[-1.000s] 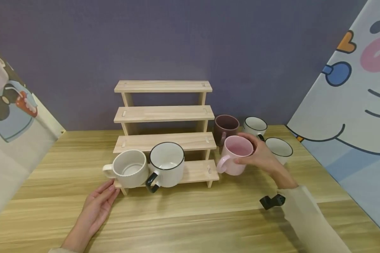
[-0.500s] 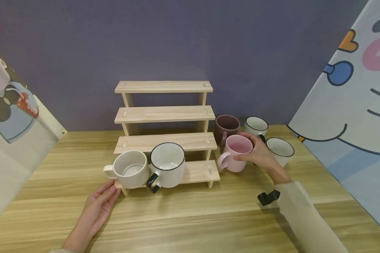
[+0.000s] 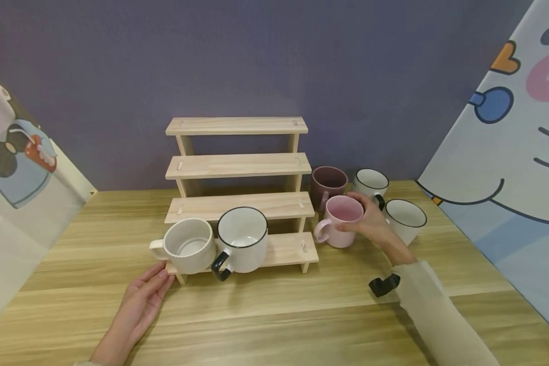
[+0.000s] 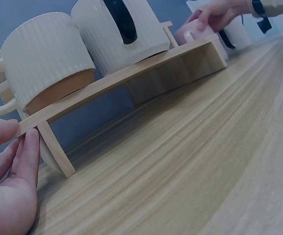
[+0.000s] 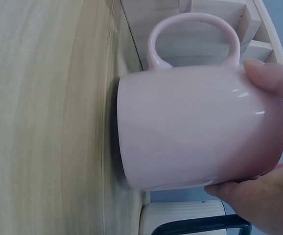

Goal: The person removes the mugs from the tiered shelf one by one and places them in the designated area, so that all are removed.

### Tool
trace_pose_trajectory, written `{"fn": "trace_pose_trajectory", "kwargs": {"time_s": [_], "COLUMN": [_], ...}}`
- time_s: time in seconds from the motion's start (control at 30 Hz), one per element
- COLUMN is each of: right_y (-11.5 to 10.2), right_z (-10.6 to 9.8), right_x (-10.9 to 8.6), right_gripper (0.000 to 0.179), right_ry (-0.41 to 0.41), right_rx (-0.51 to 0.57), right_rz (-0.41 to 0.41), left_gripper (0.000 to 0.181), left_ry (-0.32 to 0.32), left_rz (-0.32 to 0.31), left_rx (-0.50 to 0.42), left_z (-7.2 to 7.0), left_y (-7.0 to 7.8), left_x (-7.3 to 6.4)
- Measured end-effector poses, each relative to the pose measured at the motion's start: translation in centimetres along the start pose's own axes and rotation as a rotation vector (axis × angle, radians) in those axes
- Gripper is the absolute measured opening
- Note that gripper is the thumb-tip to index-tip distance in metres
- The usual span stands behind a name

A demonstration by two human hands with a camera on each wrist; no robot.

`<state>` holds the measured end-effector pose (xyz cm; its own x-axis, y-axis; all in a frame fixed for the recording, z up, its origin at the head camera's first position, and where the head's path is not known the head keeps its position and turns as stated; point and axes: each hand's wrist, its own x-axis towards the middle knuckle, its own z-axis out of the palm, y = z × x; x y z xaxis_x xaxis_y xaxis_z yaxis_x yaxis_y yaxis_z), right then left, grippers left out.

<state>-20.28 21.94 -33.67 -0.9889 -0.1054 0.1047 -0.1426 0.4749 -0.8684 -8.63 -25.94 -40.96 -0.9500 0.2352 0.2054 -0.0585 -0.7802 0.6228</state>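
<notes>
My left hand (image 3: pixel 139 305) pinches the front left corner of the lowest step of a wooden tiered rack (image 3: pixel 238 165). In the left wrist view the thumb lies over the board (image 4: pixel 63 105) and the fingers are under it. A cream ribbed mug (image 3: pixel 189 246) and a larger white mug (image 3: pixel 242 241) with a black rim and handle sit on that step. To the rack's right, my right hand (image 3: pixel 370 221) grips a pink mug (image 5: pixel 195 127) around its upper body, handle toward the rack. The mug is upright, its base at or just above the table.
Behind the pink mug stands a dark maroon mug (image 3: pixel 328 185), close to the rack. Two white black-rimmed mugs, a rear one (image 3: pixel 368 188) and a nearer one (image 3: pixel 407 221), stand right of it. A purple-grey wall (image 3: pixel 238 61) closes off the back of the wooden table (image 3: pixel 256 325).
My right hand has shifted the pink mug slightly down and away from me, and the mug now looks a little smaller. The left hand stays on the rack's corner.
</notes>
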Motion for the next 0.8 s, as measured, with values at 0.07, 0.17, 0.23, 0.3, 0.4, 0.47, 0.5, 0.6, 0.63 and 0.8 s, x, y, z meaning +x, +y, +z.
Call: {"fn": "trace_pose_trajectory", "kwargs": {"time_s": [0.07,0.17,0.23,0.3,0.4,0.47,0.5,0.6,0.63,0.8], "right_y": [-0.06,-0.07,-0.07,-0.09,-0.15,-0.14,-0.13,-0.02,0.02,0.11], "right_z": [0.03,0.06,0.07,0.08,0.07,0.04,0.02,-0.07,-0.11,-0.31], "right_x": [-0.05,-0.05,-0.01,0.01,0.07,0.15,0.21,0.47,0.57,0.89], "right_gripper": [0.093,0.093,0.092,0.092,0.091,0.092,0.092,0.093,0.093,0.091], "right_ry": [-0.001,0.002,0.004,0.006,0.002,0.002,0.001,0.003,0.004,-0.005], "right_rx": [0.006,-0.003,-0.005,-0.012,-0.013,-0.017,-0.015,-0.024,-0.028,-0.090], "right_rz": [0.007,0.022,0.030,0.037,0.039,0.038,0.036,0.025,0.020,-0.006], "left_gripper": [0.042,0.042,0.042,0.042,0.042,0.042,0.041,0.041,0.041,0.041], "left_ry": [0.004,0.006,0.006,0.005,0.002,0.002,0.003,0.006,0.007,0.008], "left_rz": [0.003,0.002,0.001,-0.002,-0.004,-0.003,-0.002,-0.002,-0.001,0.000], "left_rx": [0.001,0.006,0.011,0.014,0.009,0.002,0.001,-0.005,-0.004,0.002], "left_z": [-0.01,-0.03,-0.03,-0.03,-0.02,-0.02,-0.01,0.06,0.07,0.10], "left_y": [-0.02,-0.03,-0.02,-0.01,0.05,0.10,0.12,0.17,0.16,0.07], "left_x": [0.00,0.02,0.03,0.05,0.03,0.00,-0.01,-0.02,-0.02,-0.04]}}
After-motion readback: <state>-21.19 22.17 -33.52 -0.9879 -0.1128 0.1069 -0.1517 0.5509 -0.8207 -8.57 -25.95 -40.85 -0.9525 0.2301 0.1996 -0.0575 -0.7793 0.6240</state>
